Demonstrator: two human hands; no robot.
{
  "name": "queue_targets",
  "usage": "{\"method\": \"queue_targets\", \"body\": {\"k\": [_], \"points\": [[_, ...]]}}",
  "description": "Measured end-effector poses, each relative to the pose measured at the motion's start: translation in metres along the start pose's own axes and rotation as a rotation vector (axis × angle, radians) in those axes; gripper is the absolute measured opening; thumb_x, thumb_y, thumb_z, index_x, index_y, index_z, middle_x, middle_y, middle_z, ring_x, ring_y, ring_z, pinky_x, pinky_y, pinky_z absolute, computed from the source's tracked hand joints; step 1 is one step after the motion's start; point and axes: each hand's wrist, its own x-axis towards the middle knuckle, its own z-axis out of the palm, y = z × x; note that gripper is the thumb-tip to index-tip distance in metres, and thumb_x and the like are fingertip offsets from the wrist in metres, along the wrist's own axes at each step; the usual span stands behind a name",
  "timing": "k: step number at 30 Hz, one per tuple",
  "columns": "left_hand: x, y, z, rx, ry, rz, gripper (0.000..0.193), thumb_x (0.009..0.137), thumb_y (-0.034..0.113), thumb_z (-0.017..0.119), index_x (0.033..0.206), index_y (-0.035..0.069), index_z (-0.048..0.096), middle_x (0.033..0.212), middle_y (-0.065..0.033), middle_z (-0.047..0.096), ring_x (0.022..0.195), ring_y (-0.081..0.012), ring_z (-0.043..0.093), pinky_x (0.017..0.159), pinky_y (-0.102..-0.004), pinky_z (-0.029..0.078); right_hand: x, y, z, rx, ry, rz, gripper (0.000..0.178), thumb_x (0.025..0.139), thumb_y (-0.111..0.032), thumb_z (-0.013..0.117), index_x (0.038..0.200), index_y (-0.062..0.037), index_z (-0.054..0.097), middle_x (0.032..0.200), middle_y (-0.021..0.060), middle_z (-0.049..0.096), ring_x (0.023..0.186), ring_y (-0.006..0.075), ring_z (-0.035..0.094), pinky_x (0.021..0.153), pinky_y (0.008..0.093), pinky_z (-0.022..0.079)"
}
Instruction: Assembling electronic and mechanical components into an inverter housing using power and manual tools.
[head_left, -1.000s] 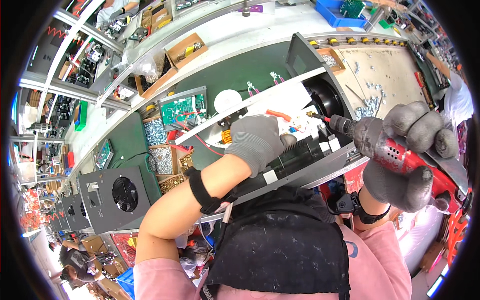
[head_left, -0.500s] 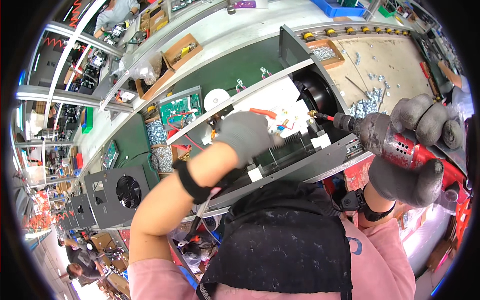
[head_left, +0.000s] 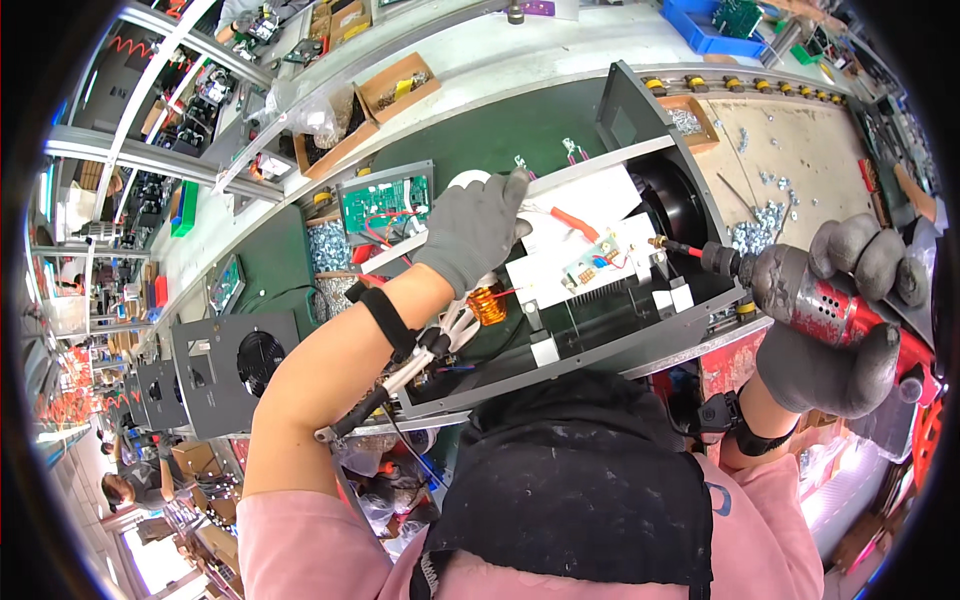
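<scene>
A grey metal chassis (head_left: 610,349) lies on the bench in front of me, holding a black round fan (head_left: 672,203), a white sheet (head_left: 600,195), a small circuit board (head_left: 606,258) and a copper coil (head_left: 487,306). Gloved in grey, my left hand (head_left: 470,232) curls its fingers over the chassis's far rail (head_left: 605,168); its grip is partly hidden. My right hand (head_left: 825,365), gloved too, is wrapped round a red and grey power drill (head_left: 800,290). The drill's bit points left, its brass-coloured tip near the small board and the fan.
A green circuit board (head_left: 385,208) sits beyond my left forearm. Loose screws (head_left: 757,228) are scattered on the right, near a cardboard tray (head_left: 690,122). Another grey housing with a fan (head_left: 235,362) stands at the left. Far off are open cartons (head_left: 398,85) and a blue bin (head_left: 710,30).
My left hand has moved up and left, from over the small board to the far rail, uncovering the board and coil. The drill stays in my right hand; the whole view has shifted slightly.
</scene>
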Motion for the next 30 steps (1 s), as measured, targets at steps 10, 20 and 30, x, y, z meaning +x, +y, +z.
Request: {"method": "queue_targets", "body": {"k": [10, 20, 30], "points": [[-0.001, 0.005, -0.004, 0.005, 0.410, 0.129, 0.045, 0.079, 0.047, 0.055, 0.107, 0.012, 0.054, 0.086, -0.0077, 0.055, 0.080, -0.0223, 0.056, 0.070, -0.0391, 0.043, -0.010, -0.004, 0.014, -0.026, 0.031, -0.023, 0.040, 0.079, -0.027, 0.054, 0.112, -0.0058, 0.048, 0.084, 0.0052, 0.035, 0.082, 0.0227, 0.034, 0.068, 0.0342, 0.040], [-0.008, 0.070, -0.019, -0.120, -0.332, 0.128, 0.049, 0.083, 0.055, 0.050, 0.080, 0.010, 0.068, 0.074, -0.0066, 0.064, 0.068, -0.0229, 0.065, 0.057, -0.0382, 0.048, -0.020, -0.026, 0.017, -0.141, 0.081, -0.016, 0.037, 0.081, -0.026, 0.055, 0.112, -0.0070, 0.047, 0.084, 0.0057, 0.037, 0.080, 0.0238, 0.038, 0.067, 0.0352, 0.038], [-0.037, -0.011, -0.051, -0.495, -0.110, 0.239, 0.024, 0.083, 0.024, 0.052, 0.103, 0.014, 0.062, 0.103, -0.0074, 0.059, 0.096, -0.0247, 0.058, 0.083, -0.0377, 0.046, -0.015, -0.015, 0.021, 0.016, 0.051, 0.017, 0.035, 0.078, -0.028, 0.057, 0.104, -0.0068, 0.046, 0.087, 0.0063, 0.036, 0.084, 0.0231, 0.034, 0.069, 0.0344, 0.039]]}}
